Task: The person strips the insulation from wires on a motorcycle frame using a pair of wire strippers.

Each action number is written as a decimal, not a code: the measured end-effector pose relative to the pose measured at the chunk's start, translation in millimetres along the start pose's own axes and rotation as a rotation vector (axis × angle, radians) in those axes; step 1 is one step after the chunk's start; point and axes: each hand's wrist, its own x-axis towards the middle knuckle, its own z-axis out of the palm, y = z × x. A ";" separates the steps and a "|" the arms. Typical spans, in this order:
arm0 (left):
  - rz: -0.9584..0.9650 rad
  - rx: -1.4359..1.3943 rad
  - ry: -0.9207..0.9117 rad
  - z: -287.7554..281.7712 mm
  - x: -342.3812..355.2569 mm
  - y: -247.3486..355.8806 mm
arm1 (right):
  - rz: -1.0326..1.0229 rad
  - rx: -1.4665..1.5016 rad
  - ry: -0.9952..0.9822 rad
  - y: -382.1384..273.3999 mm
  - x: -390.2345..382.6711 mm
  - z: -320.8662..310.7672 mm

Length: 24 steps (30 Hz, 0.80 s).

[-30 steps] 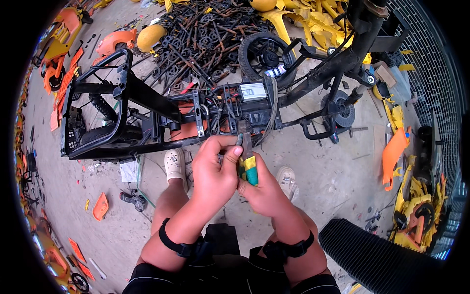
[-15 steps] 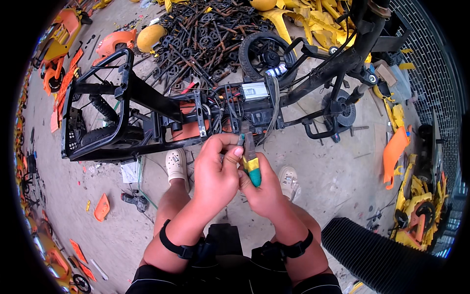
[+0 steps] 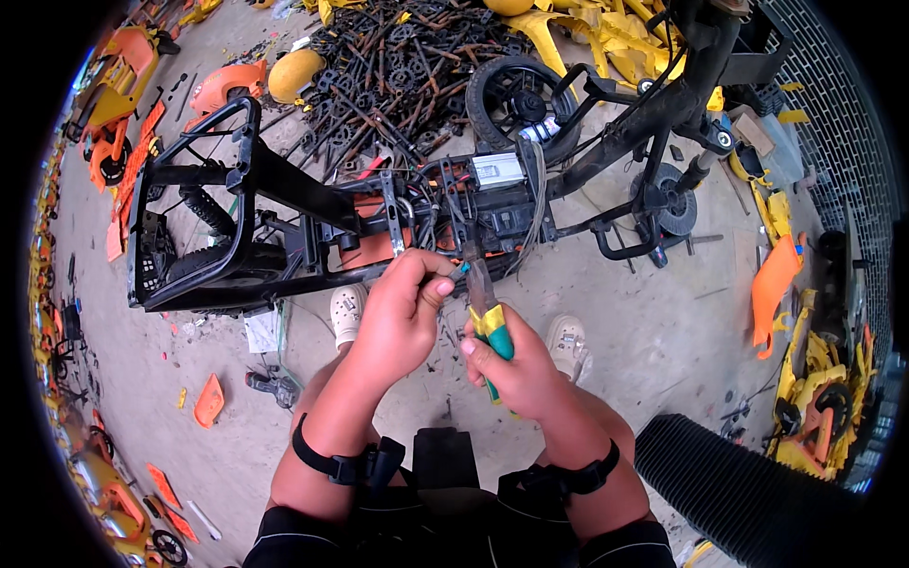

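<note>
One pair of pliers (image 3: 488, 320), with green and yellow handles, sits in the right hand (image 3: 523, 377), whose fingers curl around the grips; held this way, the metal end points away from the body, toward the frame. Close beside that end, a small blue-green piece (image 3: 461, 271) is pinched between thumb and fingertip of the left hand (image 3: 400, 314), likely because so little of it offers a hold; whether it touches the pliers cannot be told. Just beyond, the black frame (image 3: 295, 196) stretches crosswise in front of the pale shoes (image 3: 347, 312), which seems to put its middle within reach of both hands. On it are a silver box (image 3: 497, 171) and loose grey cables (image 3: 537, 220). Farther out, a wheel (image 3: 525, 109) and a heap of rusty metal parts (image 3: 379, 85) occupy the far side, apparently out of the way, while a drill (image 3: 274, 387) rests on the floor (image 3: 653, 327) to the left.
</note>
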 end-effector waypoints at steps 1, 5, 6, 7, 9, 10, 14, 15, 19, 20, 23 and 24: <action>-0.011 0.009 -0.017 2.4 0.7 -0.1 | 0.002 0.003 -0.002 1.3 2.0 -0.8; -0.036 0.091 -0.001 8.5 1.1 13.6 | -0.048 0.127 -0.014 13.9 9.8 1.3; -0.019 0.101 0.006 10.1 1.5 15.0 | -0.090 0.079 0.001 14.9 10.9 1.4; -0.004 0.110 0.013 12.2 1.2 15.2 | -0.130 0.030 0.018 16.5 11.8 1.3; 0.018 0.141 0.024 13.7 1.0 13.3 | -0.138 -0.053 0.026 16.7 11.9 -0.7; 0.023 0.163 0.031 12.9 0.2 10.8 | -0.105 -0.089 0.016 14.6 11.2 -3.1; 0.011 0.193 0.057 17.7 -2.0 6.7 | 0.054 -0.149 -0.027 -3.2 7.4 -3.4; -0.023 0.186 0.056 19.6 -2.6 8.6 | 0.039 -0.137 -0.031 -0.9 7.8 -3.8; -0.086 0.206 0.054 23.8 -2.5 15.6 | 0.048 -0.150 -0.030 0.1 7.6 -4.2; -0.084 0.220 0.054 24.4 -2.6 15.8 | 0.069 -0.170 -0.024 -1.2 6.8 -4.7; -0.091 0.298 0.033 26.9 -3.7 14.4 | 0.049 -0.183 -0.012 8.7 10.9 -6.6; -0.075 0.319 0.036 27.6 -3.8 12.4 | 0.052 -0.207 -0.009 8.7 10.1 -8.9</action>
